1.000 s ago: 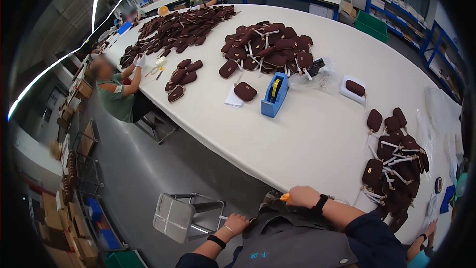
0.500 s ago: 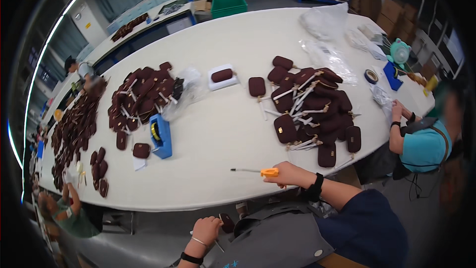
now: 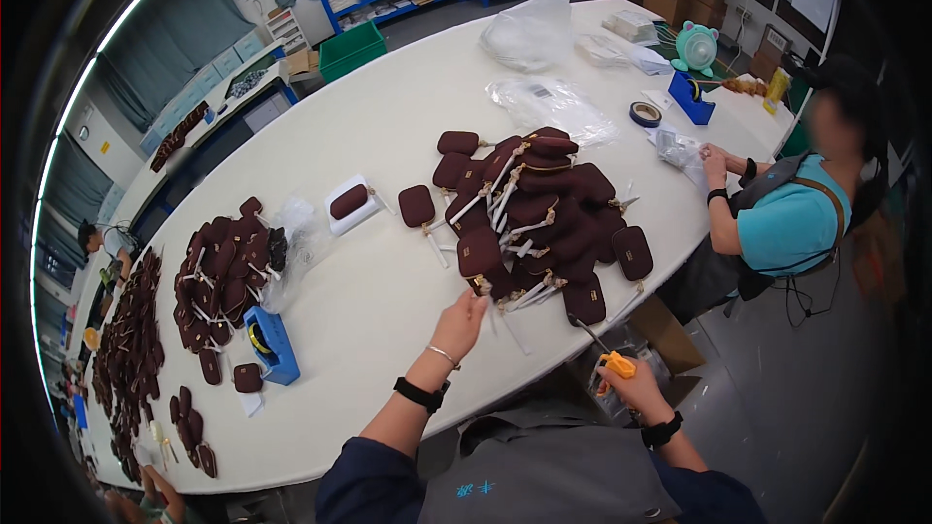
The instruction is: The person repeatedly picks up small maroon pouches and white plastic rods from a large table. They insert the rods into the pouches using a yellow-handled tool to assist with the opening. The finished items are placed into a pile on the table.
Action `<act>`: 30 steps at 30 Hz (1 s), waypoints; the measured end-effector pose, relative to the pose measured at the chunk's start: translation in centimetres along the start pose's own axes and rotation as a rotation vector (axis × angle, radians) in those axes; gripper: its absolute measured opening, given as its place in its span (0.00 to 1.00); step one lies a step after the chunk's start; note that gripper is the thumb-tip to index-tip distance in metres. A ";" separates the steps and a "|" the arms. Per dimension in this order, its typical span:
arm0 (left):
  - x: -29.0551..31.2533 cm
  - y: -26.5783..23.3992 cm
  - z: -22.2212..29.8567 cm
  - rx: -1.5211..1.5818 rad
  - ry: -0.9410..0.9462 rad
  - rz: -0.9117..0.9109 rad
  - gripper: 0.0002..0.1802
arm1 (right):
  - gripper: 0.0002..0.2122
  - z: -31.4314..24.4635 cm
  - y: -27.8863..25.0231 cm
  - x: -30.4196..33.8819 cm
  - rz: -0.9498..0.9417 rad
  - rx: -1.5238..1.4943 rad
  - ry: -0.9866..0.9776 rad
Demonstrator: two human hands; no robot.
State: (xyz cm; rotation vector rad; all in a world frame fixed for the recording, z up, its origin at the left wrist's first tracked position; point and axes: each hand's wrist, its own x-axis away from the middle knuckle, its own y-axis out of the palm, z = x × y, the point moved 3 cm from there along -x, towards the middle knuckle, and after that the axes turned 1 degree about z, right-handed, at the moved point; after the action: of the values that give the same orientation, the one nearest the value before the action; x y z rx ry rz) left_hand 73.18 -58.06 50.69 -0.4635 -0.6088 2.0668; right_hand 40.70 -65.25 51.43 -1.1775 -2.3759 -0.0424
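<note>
My left hand (image 3: 458, 323) reaches to the near side of a pile of dark maroon zip pouches (image 3: 534, 209). Its fingers are closed at the clasp end of a white-wrapped strap, beside a maroon pouch (image 3: 478, 250) with a small gold plate. In my right hand (image 3: 636, 390) is a screwdriver (image 3: 617, 364), gripped by its orange handle, over the table's near edge. The dark shaft points up and left, its tip close to another pouch (image 3: 584, 299). Many pouches trail white-wrapped straps.
Left on the white table (image 3: 340, 369) are a second pouch heap (image 3: 228, 267), a blue tape dispenser (image 3: 272, 344) and one pouch on a white block (image 3: 351, 209). Plastic bags (image 3: 529, 34) lie farther back. A person in turquoise (image 3: 791, 218) works at the right; an open carton (image 3: 670, 335) stands below the edge.
The view has swung right. My left hand, earlier low by my lap with a small maroon pouch, is now up at the pile. My right hand has moved right with the screwdriver.
</note>
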 end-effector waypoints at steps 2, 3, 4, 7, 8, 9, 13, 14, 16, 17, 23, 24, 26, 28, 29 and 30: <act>0.4 3.1 0.0 -0.021 0.034 -0.171 0.24 | 0.10 1.8 -0.6 0.0 0.031 -0.032 -0.013; 0.7 3.7 -0.2 -0.019 0.022 -0.273 0.24 | 0.09 2.1 -0.5 0.1 0.054 -0.033 -0.027; 1.2 3.9 -0.5 -0.017 0.007 -0.369 0.24 | 0.09 2.2 -0.2 0.1 0.071 -0.031 -0.042; 4.0 2.2 -3.2 0.017 -0.096 -0.510 0.23 | 0.09 2.1 1.8 -0.1 0.038 -0.028 -0.049; 5.0 1.5 -4.4 0.030 -0.103 -0.520 0.22 | 0.08 2.0 2.8 -0.4 0.002 -0.024 -0.050; 6.0 0.2 -5.5 0.038 -0.121 -0.514 0.22 | 0.08 2.0 3.7 -0.7 -0.020 0.011 -0.044; 9.4 -6.9 -9.3 0.056 -0.268 -0.443 0.19 | 0.09 2.6 8.5 -2.5 -0.189 -0.005 -0.051; 10.3 -9.4 -10.2 0.080 -0.299 -0.399 0.18 | 0.09 2.3 10.2 -2.9 -0.233 -0.006 -0.063; 12.3 -14.4 -12.6 0.184 -0.366 -0.227 0.15 | 0.09 0.9 13.4 -3.2 -0.315 0.069 -0.063; 13.4 -17.3 -14.2 0.213 -0.422 -0.099 0.14 | 0.10 0.0 15.2 -3.2 -0.350 0.104 -0.064; 21.4 -34.5 -27.6 0.167 -0.572 0.565 0.13 | 0.09 -3.6 23.9 -2.9 -0.554 0.331 -0.003; 22.1 -36.8 -29.7 0.179 -0.603 0.671 0.12 | 0.09 -3.5 24.8 -3.1 -0.550 0.327 0.000; 22.9 -40.7 -33.9 0.189 -0.636 0.815 0.11 | 0.09 -2.8 26.0 -3.5 -0.528 0.315 0.006; 22.9 -43.8 -38.4 0.164 -0.663 0.862 0.11 | 0.10 -3.7 27.2 -3.2 -0.492 0.344 0.030; 22.4 -45.2 -40.5 0.140 -0.683 0.867 0.12 | 0.10 -4.3 27.7 -3.0 -0.469 0.356 0.040; 21.8 -46.5 -42.7 0.116 -0.702 0.869 0.12 | 0.10 -4.9 28.2 -2.9 -0.454 0.368 0.058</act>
State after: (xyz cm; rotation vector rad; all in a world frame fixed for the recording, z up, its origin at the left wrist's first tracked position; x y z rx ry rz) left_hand 115.63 -7.33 41.25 0.1383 -0.7574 3.1161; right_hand 65.49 -50.87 49.33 -0.4533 -2.4156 0.1992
